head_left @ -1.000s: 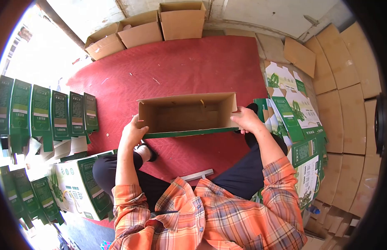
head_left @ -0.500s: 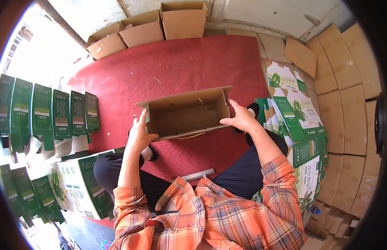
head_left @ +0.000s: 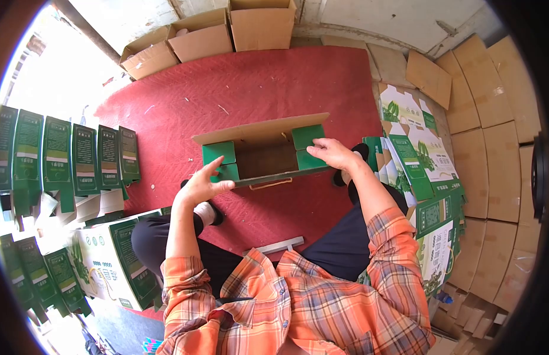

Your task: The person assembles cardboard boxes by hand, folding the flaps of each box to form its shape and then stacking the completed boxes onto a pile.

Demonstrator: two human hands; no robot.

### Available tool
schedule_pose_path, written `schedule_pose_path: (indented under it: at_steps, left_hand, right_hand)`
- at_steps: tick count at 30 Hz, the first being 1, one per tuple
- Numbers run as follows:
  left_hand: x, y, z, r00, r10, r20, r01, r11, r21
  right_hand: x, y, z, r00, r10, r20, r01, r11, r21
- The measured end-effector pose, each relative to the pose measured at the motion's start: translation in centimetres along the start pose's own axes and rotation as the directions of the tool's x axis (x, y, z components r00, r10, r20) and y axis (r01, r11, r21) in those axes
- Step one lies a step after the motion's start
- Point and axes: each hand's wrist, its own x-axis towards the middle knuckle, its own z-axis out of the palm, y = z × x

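An open-topped box stands on the red carpet between my legs, its brown inside facing up. Green flaps are folded inward at both short ends, and a long brown flap rises along the far side. A rope handle shows on the near side. My left hand is at the left end, fingers spread beside the green flaps. At the right end, my right hand rests its open fingers on the green flap.
Three brown cartons line the far edge of the carpet. Green boxes stand at the left, flat printed cardboard lies at the right, and brown cartons are stacked beyond. A grey metal bar lies near my lap.
The short end flaps have folded inward over the box opening, showing their green faces. Both hands have shifted, the right one inward onto the flap.
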Motion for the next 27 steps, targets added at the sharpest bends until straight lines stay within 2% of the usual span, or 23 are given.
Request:
schedule_pose_path:
  at_steps: [2, 3, 4, 5, 6, 8, 9, 10, 12, 13, 14, 16, 17, 19, 20, 22, 23, 27]
  left_hand:
    - [0.5, 0.4, 0.2, 0.999, -0.018, -0.041, 0.018, 1.0, -0.01]
    - [1.1, 0.5, 0.3, 0.994, -0.085, -0.062, 0.081, 0.995, -0.054]
    - [1.5, 0.6, 0.3, 0.985, -0.15, -0.08, 0.142, 0.985, -0.099]
    - [2.2, -0.4, 0.8, 0.981, -0.091, -0.172, 0.088, 0.996, -0.028]
    - [2.4, -0.2, 0.9, 0.981, -0.089, -0.17, 0.085, 0.996, -0.027]
    - [2.8, 0.2, 1.5, 0.954, 0.0, -0.299, 0.066, 0.976, 0.209]
    - [3.0, 0.1, 2.4, 0.91, 0.042, -0.412, 0.08, 0.958, 0.275]
    - [2.9, -0.1, 3.1, 0.91, 0.041, -0.412, 0.081, 0.958, 0.274]
    - [3.2, -0.6, 4.1, 0.857, 0.24, -0.456, 0.055, 0.838, 0.543]
    - [3.6, -1.0, 4.5, 0.851, 0.248, -0.462, 0.033, 0.854, 0.519]
    - [3.8, -1.5, 4.9, 0.853, 0.248, -0.459, 0.031, 0.855, 0.518]
    - [4.0, -1.4, 5.2, 0.8, 0.353, -0.484, -0.007, 0.813, 0.582]
    - [3.8, -1.4, 5.5, 0.801, 0.352, -0.485, -0.006, 0.814, 0.581]
    - [2.5, 1.0, 6.0, 0.756, 0.53, -0.385, -0.22, 0.759, 0.612]
    - [2.0, 1.5, 6.3, 0.794, 0.546, -0.268, -0.294, 0.73, 0.618]
    - [1.1, 2.5, 7.5, 0.857, 0.479, -0.191, -0.264, 0.726, 0.635]
    - [1.5, 1.7, 7.8, 0.864, 0.475, -0.169, -0.241, 0.684, 0.688]
    - [2.3, 1.4, 7.4, 0.879, 0.446, -0.166, -0.224, 0.694, 0.684]
  right_hand:
    - [0.9, 1.1, 0.4, 0.989, 0.018, -0.147, -0.008, 0.998, 0.066]
    - [0.7, 0.6, 0.4, 0.989, 0.019, -0.147, -0.009, 0.998, 0.067]
    - [0.4, 0.0, 0.3, 0.974, -0.002, -0.228, -0.01, 0.999, -0.052]
    - [0.1, -0.6, 0.3, 0.952, -0.031, -0.306, -0.022, 0.985, -0.17]
    - [0.2, -0.3, 0.6, 0.951, -0.03, -0.308, -0.024, 0.985, -0.169]
    - [0.1, 0.4, 1.7, 0.817, -0.377, -0.437, 0.099, 0.837, -0.538]
    - [-0.5, -0.5, 2.1, 0.824, -0.366, -0.433, 0.064, 0.818, -0.571]
    - [-0.6, -0.5, 2.6, 0.825, -0.366, -0.431, 0.065, 0.818, -0.571]
    - [-0.9, -0.6, 3.4, 0.816, -0.486, -0.314, 0.182, 0.73, -0.659]
    - [-1.2, -0.9, 3.7, 0.887, -0.41, -0.213, 0.166, 0.712, -0.682]
    - [-1.6, -0.8, 4.5, 0.888, -0.407, -0.213, 0.163, 0.714, -0.681]
    - [-2.4, -0.7, 6.1, 0.823, -0.553, -0.132, 0.17, 0.461, -0.871]
    - [-2.5, -0.8, 6.6, 0.876, -0.473, -0.099, 0.153, 0.465, -0.872]
    - [-2.0, -0.6, 7.0, 0.877, -0.469, -0.105, 0.156, 0.485, -0.861]
    - [-1.6, -0.5, 7.1, 0.877, -0.468, -0.111, 0.16, 0.503, -0.85]
    - [-1.3, -0.5, 7.0, 0.86, -0.497, -0.12, 0.182, 0.516, -0.837]
    - [-1.2, -0.5, 6.9, 0.859, -0.5, -0.112, 0.195, 0.521, -0.831]
    - [-0.9, -0.5, 6.6, 0.852, -0.512, -0.111, 0.223, 0.545, -0.809]
